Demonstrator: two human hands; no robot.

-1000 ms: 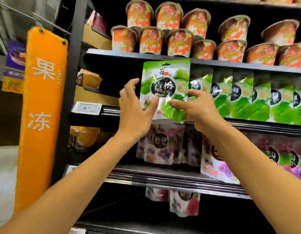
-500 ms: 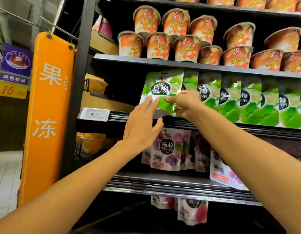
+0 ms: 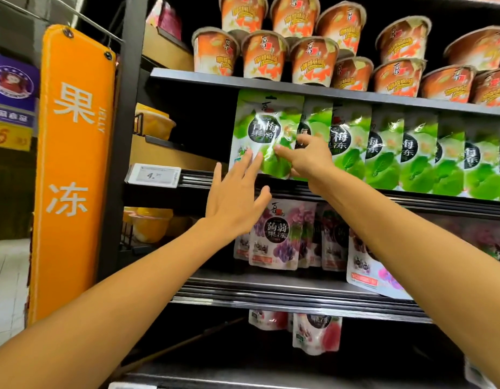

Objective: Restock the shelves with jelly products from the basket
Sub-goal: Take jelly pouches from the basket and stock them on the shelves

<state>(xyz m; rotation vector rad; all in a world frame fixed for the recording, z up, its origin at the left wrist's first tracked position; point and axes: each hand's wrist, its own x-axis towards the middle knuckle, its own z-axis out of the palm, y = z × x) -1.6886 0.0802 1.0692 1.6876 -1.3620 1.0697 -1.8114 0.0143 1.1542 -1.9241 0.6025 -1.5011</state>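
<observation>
Two hands reaching: we're watching left hand [image 3: 237, 203] spreading open, right hand [image 3: 307, 161] pinching green pouch [image 3: 267, 133] reading 青梅果冻; orange sign [image 3: 74, 153] reading 果冻, JELLY.

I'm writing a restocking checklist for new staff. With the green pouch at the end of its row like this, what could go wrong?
1. The green pouch stands at the row's open left end, touched only by fingertips of the left hand and right hand; it may tip forward or sideways.
2. It sits ahead of the neighbouring pouches, so the facing may end uneven.
</observation>
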